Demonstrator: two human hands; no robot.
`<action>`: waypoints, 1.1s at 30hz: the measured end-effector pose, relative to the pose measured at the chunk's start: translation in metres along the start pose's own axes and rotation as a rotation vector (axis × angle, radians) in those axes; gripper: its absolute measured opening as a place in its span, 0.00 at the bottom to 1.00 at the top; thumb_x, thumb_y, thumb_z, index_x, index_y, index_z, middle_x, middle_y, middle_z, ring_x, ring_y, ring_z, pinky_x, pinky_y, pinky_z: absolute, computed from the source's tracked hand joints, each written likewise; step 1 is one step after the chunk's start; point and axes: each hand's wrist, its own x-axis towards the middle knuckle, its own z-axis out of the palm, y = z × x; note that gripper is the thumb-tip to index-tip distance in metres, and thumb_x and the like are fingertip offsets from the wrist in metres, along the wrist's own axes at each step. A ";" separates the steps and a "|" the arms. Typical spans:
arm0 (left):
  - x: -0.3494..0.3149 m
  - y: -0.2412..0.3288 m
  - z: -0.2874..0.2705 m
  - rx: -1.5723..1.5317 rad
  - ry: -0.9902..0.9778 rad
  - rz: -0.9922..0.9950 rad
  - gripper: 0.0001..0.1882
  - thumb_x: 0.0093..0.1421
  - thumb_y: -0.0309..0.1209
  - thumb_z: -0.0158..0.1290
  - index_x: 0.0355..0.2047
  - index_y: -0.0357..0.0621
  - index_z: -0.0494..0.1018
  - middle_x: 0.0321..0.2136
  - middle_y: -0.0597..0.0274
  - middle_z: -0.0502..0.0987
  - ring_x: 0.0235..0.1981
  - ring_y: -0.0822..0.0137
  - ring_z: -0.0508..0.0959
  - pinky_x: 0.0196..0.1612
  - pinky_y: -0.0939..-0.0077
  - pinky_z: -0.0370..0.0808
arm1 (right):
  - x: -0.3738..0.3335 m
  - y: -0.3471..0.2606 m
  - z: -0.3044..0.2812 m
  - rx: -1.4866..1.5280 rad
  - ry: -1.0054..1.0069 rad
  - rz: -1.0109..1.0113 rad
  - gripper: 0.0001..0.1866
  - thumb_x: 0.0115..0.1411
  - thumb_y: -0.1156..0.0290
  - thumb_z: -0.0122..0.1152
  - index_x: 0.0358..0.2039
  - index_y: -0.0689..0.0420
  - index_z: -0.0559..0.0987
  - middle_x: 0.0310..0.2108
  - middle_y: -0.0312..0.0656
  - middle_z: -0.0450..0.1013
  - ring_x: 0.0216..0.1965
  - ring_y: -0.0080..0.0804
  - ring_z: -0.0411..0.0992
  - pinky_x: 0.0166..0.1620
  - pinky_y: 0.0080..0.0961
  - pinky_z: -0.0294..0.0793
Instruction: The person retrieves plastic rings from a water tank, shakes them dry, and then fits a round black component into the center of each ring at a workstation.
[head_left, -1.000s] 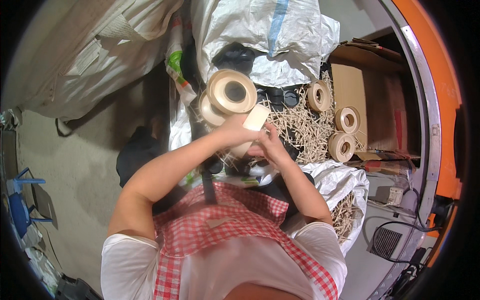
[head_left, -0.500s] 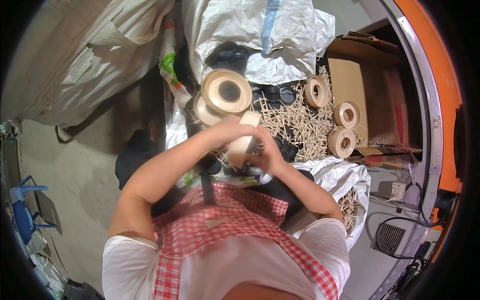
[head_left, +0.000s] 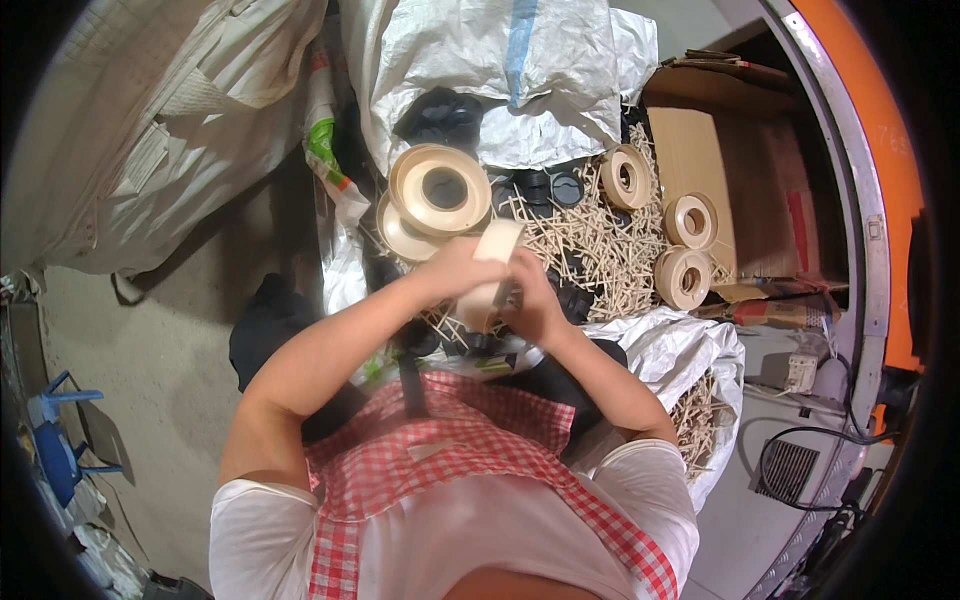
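A cream plastic ring (head_left: 499,240) is held upright, seen edge-on, between my two hands. My left hand (head_left: 458,272) grips its left side, fingers closed round it. From the right, my right hand (head_left: 537,302) holds the same ring with curled fingers, partly blurred. Just beyond my left hand lies a larger cream ring (head_left: 474,205), resting partly over another cream ring (head_left: 398,236). Around and under my hands spread many thin cream plastic sticks (head_left: 565,238) and round black caps (head_left: 567,188).
Three smaller cream rings, one of them a far ring (head_left: 611,180), lie along the right of the sticks. An open cardboard box (head_left: 690,160) stands at the right. White woven sacks (head_left: 560,60) border the pile. A grey machine (head_left: 740,440) and a blue stool (head_left: 62,440) flank me.
The whole view has shifted slightly. Both hands keep hold of the ring, and my right hand's fingers have moved a little against it.
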 end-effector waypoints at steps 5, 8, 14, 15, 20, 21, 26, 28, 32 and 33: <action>0.003 0.004 0.000 0.127 -0.013 -0.074 0.24 0.49 0.34 0.54 0.46 0.35 0.70 0.34 0.61 0.76 0.33 0.72 0.76 0.37 0.79 0.73 | -0.003 0.004 0.000 0.218 0.020 0.176 0.43 0.43 0.75 0.70 0.58 0.55 0.55 0.49 0.49 0.64 0.43 0.36 0.71 0.40 0.30 0.74; -0.004 0.017 0.009 0.286 -0.010 0.018 0.24 0.48 0.34 0.53 0.46 0.36 0.69 0.33 0.60 0.76 0.31 0.74 0.76 0.34 0.80 0.73 | -0.004 0.024 -0.008 0.632 0.003 0.542 0.37 0.50 0.67 0.67 0.56 0.55 0.56 0.47 0.47 0.66 0.38 0.33 0.73 0.37 0.27 0.76; -0.008 0.020 0.022 0.551 0.049 0.145 0.24 0.50 0.35 0.55 0.47 0.38 0.69 0.35 0.57 0.76 0.32 0.72 0.76 0.33 0.77 0.74 | 0.012 -0.016 -0.017 0.980 -0.022 0.434 0.26 0.55 0.62 0.60 0.50 0.55 0.62 0.41 0.44 0.69 0.41 0.34 0.72 0.42 0.29 0.74; -0.011 0.029 0.026 0.539 0.040 0.030 0.24 0.51 0.35 0.56 0.47 0.37 0.69 0.36 0.56 0.76 0.33 0.71 0.77 0.33 0.77 0.75 | 0.009 -0.032 -0.010 0.714 0.077 0.204 0.19 0.55 0.65 0.59 0.45 0.57 0.67 0.38 0.44 0.70 0.38 0.34 0.72 0.38 0.28 0.75; 0.008 0.011 -0.002 -0.076 -0.077 -0.343 0.27 0.54 0.38 0.57 0.48 0.31 0.68 0.38 0.55 0.76 0.35 0.67 0.79 0.36 0.74 0.78 | 0.003 -0.024 -0.010 -0.318 -0.051 -0.577 0.10 0.53 0.74 0.56 0.38 0.56 0.74 0.35 0.47 0.70 0.39 0.44 0.70 0.40 0.37 0.71; 0.008 0.007 -0.001 -0.102 -0.072 -0.382 0.27 0.54 0.39 0.58 0.48 0.31 0.68 0.38 0.55 0.76 0.35 0.67 0.79 0.37 0.74 0.78 | 0.005 -0.031 -0.016 -0.295 -0.126 -0.518 0.11 0.54 0.73 0.57 0.39 0.56 0.73 0.36 0.47 0.70 0.40 0.42 0.70 0.40 0.35 0.71; 0.005 0.009 0.013 0.378 -0.071 0.004 0.23 0.52 0.35 0.58 0.48 0.39 0.69 0.35 0.62 0.76 0.35 0.74 0.75 0.38 0.78 0.73 | 0.007 -0.021 -0.016 1.039 -0.125 0.634 0.22 0.53 0.71 0.59 0.49 0.58 0.66 0.40 0.46 0.70 0.45 0.33 0.69 0.40 0.28 0.72; 0.006 0.002 0.013 0.407 0.038 0.089 0.23 0.52 0.34 0.57 0.47 0.39 0.69 0.34 0.62 0.76 0.34 0.75 0.75 0.38 0.78 0.73 | 0.012 -0.034 -0.021 0.920 -0.080 0.643 0.28 0.54 0.70 0.59 0.53 0.59 0.60 0.39 0.46 0.70 0.43 0.32 0.70 0.39 0.24 0.73; 0.009 -0.006 0.017 0.383 0.076 0.090 0.23 0.52 0.33 0.57 0.48 0.38 0.68 0.33 0.63 0.76 0.33 0.76 0.75 0.36 0.80 0.73 | 0.007 -0.009 -0.001 0.682 0.159 0.135 0.28 0.57 0.62 0.56 0.54 0.58 0.59 0.36 0.44 0.71 0.36 0.29 0.72 0.32 0.19 0.72; 0.012 -0.005 0.017 0.373 0.074 0.086 0.24 0.52 0.33 0.57 0.48 0.38 0.68 0.34 0.63 0.76 0.33 0.76 0.75 0.37 0.79 0.73 | 0.003 0.012 0.002 0.844 0.116 0.137 0.29 0.58 0.58 0.54 0.54 0.57 0.59 0.34 0.44 0.72 0.33 0.28 0.72 0.30 0.18 0.71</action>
